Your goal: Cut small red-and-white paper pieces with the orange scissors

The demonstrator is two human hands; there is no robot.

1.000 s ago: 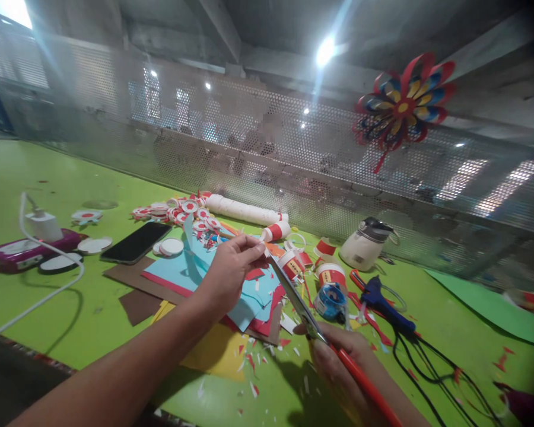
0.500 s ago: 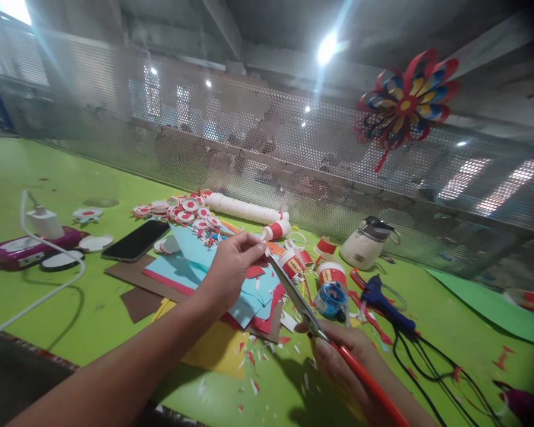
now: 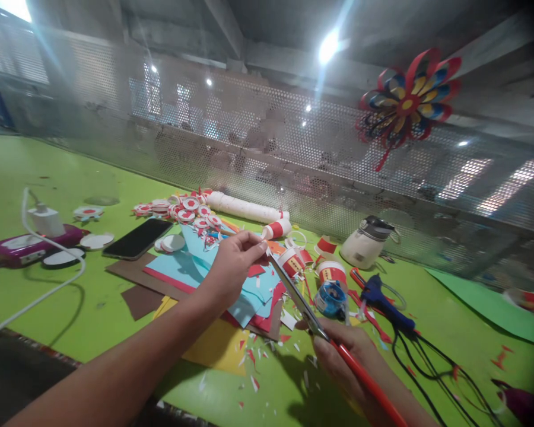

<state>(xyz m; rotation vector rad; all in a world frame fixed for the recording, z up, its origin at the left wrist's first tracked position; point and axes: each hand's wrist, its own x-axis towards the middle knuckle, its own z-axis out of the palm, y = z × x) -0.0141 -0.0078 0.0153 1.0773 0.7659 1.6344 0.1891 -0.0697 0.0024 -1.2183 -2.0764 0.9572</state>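
My left hand (image 3: 235, 264) pinches a small white scrap, probably paper, mostly hidden by the fingertips. In my right hand (image 3: 347, 353) is a pair of scissors (image 3: 296, 293) with red handles. Their blades point up and left, with the tips right by the left fingertips. Beneath the hands lies a stack of light blue paper (image 3: 171, 265) over red and brown sheets. Red and white paper snippets (image 3: 254, 382) are scattered on the green table below. Close to the blades sit cut red and white paper cups (image 3: 331, 273) and a roll of blue tape (image 3: 330, 298).
A blue glue gun (image 3: 387, 305) with a black cord lies at right, near a white and grey jug (image 3: 365, 243). At left are a phone (image 3: 137, 239) and a purple power strip (image 3: 31, 246). Behind, a white roll (image 3: 247, 206) rests near red-white paper discs (image 3: 190, 204) by the mesh partition.
Almost nothing differs. Both hands and the scissors keep nearly the same place, and the view has shifted very slightly.
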